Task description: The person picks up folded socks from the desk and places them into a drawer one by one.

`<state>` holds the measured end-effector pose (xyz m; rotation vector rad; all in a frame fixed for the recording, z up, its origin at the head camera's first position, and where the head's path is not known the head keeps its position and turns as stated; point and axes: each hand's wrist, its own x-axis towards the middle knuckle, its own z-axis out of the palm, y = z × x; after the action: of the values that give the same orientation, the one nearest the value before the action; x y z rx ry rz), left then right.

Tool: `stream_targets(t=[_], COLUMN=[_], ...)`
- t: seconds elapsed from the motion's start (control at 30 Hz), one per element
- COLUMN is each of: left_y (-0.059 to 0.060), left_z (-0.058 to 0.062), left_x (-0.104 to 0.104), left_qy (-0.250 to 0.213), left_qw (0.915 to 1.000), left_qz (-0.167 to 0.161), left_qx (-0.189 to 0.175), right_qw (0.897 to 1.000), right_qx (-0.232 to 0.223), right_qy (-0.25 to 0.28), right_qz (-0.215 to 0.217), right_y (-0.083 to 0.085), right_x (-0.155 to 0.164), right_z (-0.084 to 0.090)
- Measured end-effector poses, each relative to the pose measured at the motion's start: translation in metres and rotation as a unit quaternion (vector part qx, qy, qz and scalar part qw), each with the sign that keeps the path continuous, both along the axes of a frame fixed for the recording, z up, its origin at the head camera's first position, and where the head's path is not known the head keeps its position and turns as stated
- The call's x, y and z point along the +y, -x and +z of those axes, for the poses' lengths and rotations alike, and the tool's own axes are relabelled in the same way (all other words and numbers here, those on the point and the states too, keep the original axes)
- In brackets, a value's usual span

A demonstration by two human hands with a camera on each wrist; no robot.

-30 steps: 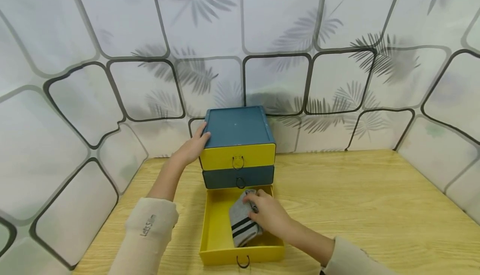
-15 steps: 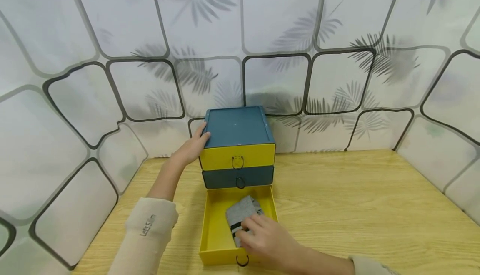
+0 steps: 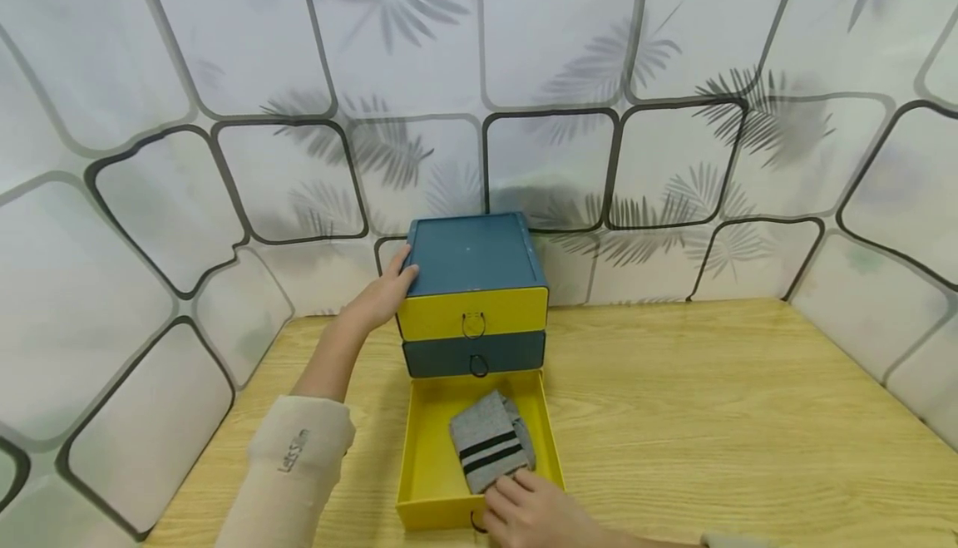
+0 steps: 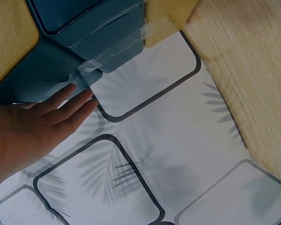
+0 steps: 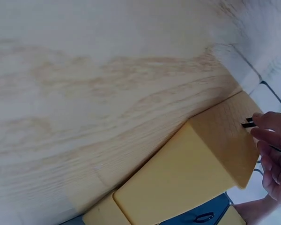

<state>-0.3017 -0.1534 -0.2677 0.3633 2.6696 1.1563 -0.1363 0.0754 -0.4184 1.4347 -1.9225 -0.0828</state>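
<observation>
In the head view my left hand [image 3: 380, 297] rests against the left side of a blue and yellow drawer unit [image 3: 475, 257], fingers straight. The left wrist view shows that hand [image 4: 42, 119] with its fingers extended along the blue side wall. My right hand [image 3: 535, 515] is at the front of the pulled-out yellow bottom drawer [image 3: 430, 423]. In the right wrist view its thumb and finger pinch the drawer's black ring handle [image 5: 248, 123], which is partly covered. Inside the drawer lies a folded grey cloth with two black stripes, perhaps a sock [image 3: 486, 440].
The upper yellow drawer [image 3: 430, 315] and the dark blue middle drawer [image 3: 437, 357] are closed, each with a ring pull. The unit stands on a wooden table [image 3: 711, 398]. Behind it hangs a white patterned wall covering [image 3: 554, 157].
The right hand has left the striped cloth, which now lies in the drawer, and moved down to the drawer's front handle. The left hand stays in place.
</observation>
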Motion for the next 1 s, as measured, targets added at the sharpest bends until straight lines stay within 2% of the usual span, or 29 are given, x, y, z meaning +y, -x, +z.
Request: stream_targets(t=[0.17, 0.3, 0.67, 0.87, 1.0], left_y=[0.000, 0.000, 0.001, 0.002, 0.001], left_z=[-0.001, 0.000, 0.001, 0.000, -0.001], left_x=[-0.001, -0.001, 0.000, 0.000, 0.001], left_qy=[0.000, -0.001, 0.000, -0.013, -0.018], left_qw=[1.0000, 1.0000, 1.0000, 0.9999, 0.9998], left_qz=[0.000, 0.000, -0.001, 0.000, -0.002], left_qx=[0.001, 0.005, 0.008, 0.006, 0.007], right_qw=[0.998, 0.997, 0.996, 0.992, 0.992], right_qx=[0.057, 0.077, 0.065, 0.083, 0.077], right_qy=[-0.019, -0.006, 0.066, 0.099, 0.094], right_qz=[-0.005, 0.001, -0.007, -0.005, -0.025], right_y=[0.000, 0.000, -0.001, 0.010, 0.020], right_x=[-0.001, -0.004, -0.009, -0.010, -0.008], right_z=[-0.005, -0.009, -0.006, -0.005, -0.001])
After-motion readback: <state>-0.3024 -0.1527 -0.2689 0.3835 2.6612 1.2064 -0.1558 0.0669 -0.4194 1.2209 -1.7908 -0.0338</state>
